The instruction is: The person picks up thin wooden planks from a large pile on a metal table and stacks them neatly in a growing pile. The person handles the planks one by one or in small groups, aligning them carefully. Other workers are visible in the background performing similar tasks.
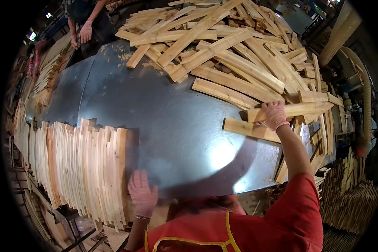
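Note:
My right hand [275,115], in a pinkish work glove, reaches out to the pile and closes over the near end of a light wooden board [300,109]. A second wooden board [248,128] lies just below it, partly under my wrist. My left hand [143,194], gloved too, is at the table's near edge with its fingers stretched out and nothing in it. Beside that hand, on its left, stands a tight row of narrow wooden boards [86,168] set on edge. Whether the left fingers touch the last board of the row is hard to tell.
A large jumbled heap of boards [222,54] covers the far and right side of the dark metal table [168,113]. Another person's gloved hand [86,31] is at the far left. A ribbed hose [367,96] hangs at the right; stacked wood [348,206] stands below.

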